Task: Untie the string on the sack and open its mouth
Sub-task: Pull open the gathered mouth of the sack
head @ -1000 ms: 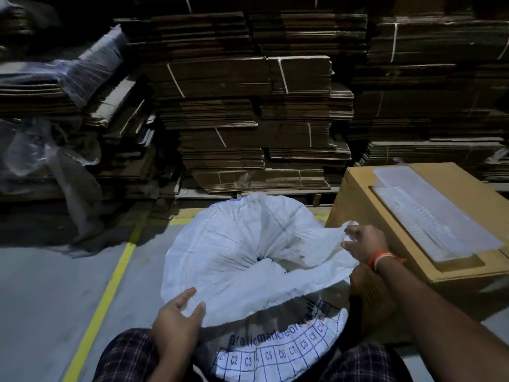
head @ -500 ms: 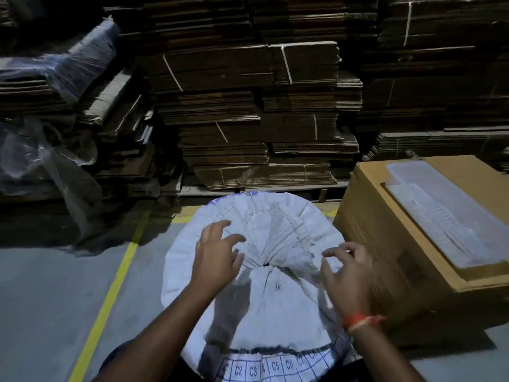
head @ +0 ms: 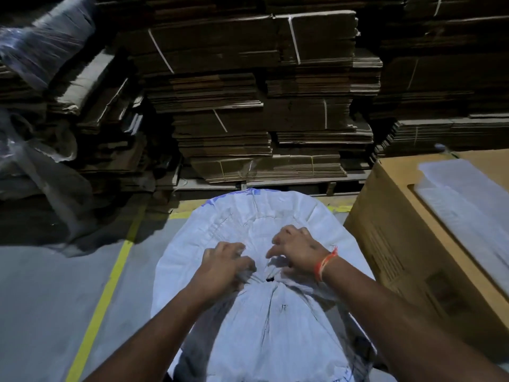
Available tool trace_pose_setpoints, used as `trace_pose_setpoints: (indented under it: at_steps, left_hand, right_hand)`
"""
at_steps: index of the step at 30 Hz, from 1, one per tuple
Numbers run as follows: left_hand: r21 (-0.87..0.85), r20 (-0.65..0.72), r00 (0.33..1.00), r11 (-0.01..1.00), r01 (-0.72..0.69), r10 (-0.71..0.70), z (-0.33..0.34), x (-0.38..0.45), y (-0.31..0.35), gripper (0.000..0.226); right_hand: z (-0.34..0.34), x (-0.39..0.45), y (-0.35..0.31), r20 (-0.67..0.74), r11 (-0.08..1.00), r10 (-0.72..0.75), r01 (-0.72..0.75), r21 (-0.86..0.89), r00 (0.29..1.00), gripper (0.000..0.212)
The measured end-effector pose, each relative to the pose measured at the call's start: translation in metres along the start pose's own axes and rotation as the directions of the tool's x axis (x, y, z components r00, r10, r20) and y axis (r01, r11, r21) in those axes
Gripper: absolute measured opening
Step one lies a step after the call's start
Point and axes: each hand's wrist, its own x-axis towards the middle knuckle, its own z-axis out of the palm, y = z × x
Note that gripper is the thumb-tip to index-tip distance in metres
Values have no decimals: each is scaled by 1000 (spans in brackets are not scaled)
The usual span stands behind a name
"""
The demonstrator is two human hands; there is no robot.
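Note:
A white woven sack stands on the floor in front of me, its top gathered into a pucker with a small dark hole at the centre. My left hand grips the bunched fabric just left of that pucker. My right hand, with an orange thread band on the wrist, hovers over the right side of the pucker with curled fingers that touch the fabric. No string can be made out in the gathered cloth.
A brown cardboard box with clear plastic bags on top stands close on the right. Bundled stacks of flat cardboard fill the back. A yellow floor line runs along the left, on the grey floor.
Both hands have moved inward to the sack's gathered centre. The left hand now holds bunched fabric, and the right hand has come over the pucker from the sack's right edge.

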Motion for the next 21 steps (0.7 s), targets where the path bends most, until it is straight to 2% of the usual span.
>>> trace_pose_setpoints:
  at_steps: [4,7,12,17,19,21]
  left_hand:
    - [100,8,999,994,-34,33,15,2,-10,32]
    - [185,10,999,982,-50,49,21,4,-18,30]
    - [172,-48,999,985,9,-1,1,-13,-21,27]
    - [215,-68,998,976,29,-15,-2,-53,-16,8]
    - [238,-46,999,971,19,-9,4,-72,-15,3]
    - [255,29,1000,967,-16,9,10,-88,-10,10]
  right_hand:
    - [12,4,14,-21,997,-18,16,-71,1000,21]
    - [9,6,25,-99,995,11,-20,-95,995,20]
    - [-12,18,60,-136,987,113,-127,-100,984,13]
    - [-22,30,73,-182,961,208,-236,-146,961,8]
    - [-23,34,72,-205,946,261,-292,-138,943,6]
    - [-22,37,71,-244,935,299,-334,-117,923,7]
